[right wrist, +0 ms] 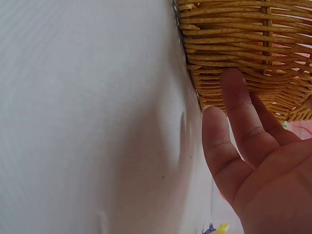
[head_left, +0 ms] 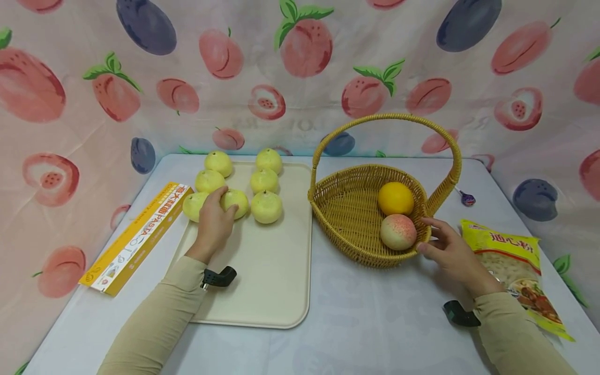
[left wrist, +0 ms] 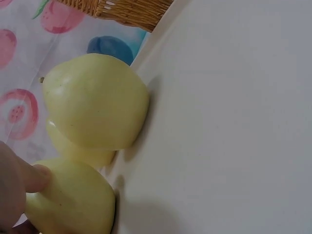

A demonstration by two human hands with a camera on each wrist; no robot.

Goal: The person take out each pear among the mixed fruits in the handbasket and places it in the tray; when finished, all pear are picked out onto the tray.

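My left hand [head_left: 216,223] holds a pale yellow pear [head_left: 237,202] near the left side of a cream tray [head_left: 262,276], its thumb against the fruit's side. Several more pears [head_left: 266,207] stand about it in two rough rows. In the left wrist view the thumb presses on the held pear [left wrist: 73,200], beside another pear [left wrist: 97,102]. My right hand [head_left: 455,256] touches the right side of a wicker basket [head_left: 344,208] with loosely spread fingers; the right wrist view shows its fingertips by the woven wall. An orange [head_left: 396,198] and a peach [head_left: 398,232] lie inside the basket.
A long yellow pasta box [head_left: 140,237] lies left of the tray, touching its edge region. At the right are a yellow bag of pasta [head_left: 520,271] and a purple-wrapped lollipop [head_left: 467,198]. The basket's tall handle [head_left: 384,119] arches above it. A fruit-print cloth hangs behind.
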